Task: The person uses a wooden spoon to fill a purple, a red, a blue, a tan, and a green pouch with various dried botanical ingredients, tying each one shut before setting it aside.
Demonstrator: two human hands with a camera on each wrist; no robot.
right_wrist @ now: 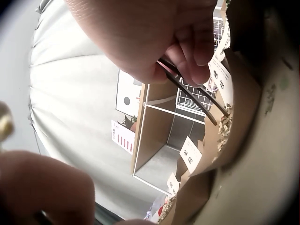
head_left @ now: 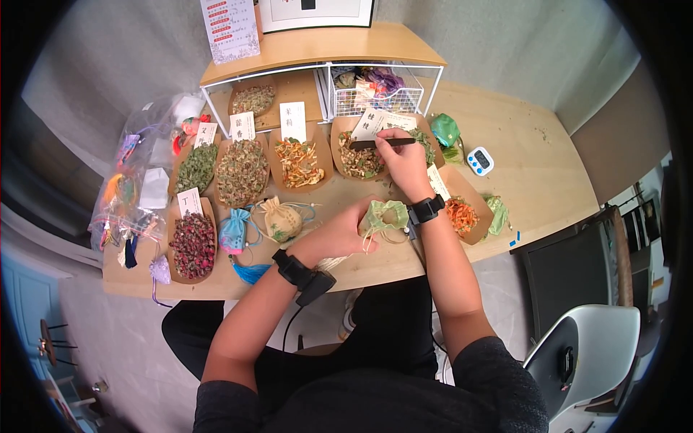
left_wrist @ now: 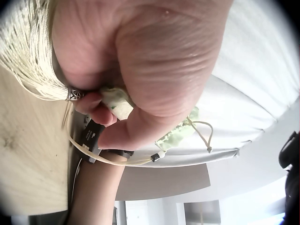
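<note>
Wooden table (head_left: 534, 130) | pouch (head_left: 385, 216) gripped by left hand (head_left: 339, 231) near table's 6 o'clock edge | tweezers (head_left: 367, 144) pinched by right hand (head_left: 406, 169) over tray (head_left: 336, 151) at pouch's 11 o'clock | herbs (head_left: 357, 164) could be spilled if pouch mouth sags or tweezers are tilted

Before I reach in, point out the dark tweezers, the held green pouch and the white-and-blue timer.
Dark tweezers (right_wrist: 192, 99), right wrist view: on one prong.
Held green pouch (head_left: 377, 220), head view: on the cloth near its mouth.
Timer (head_left: 479, 161), head view: on its front.
</note>
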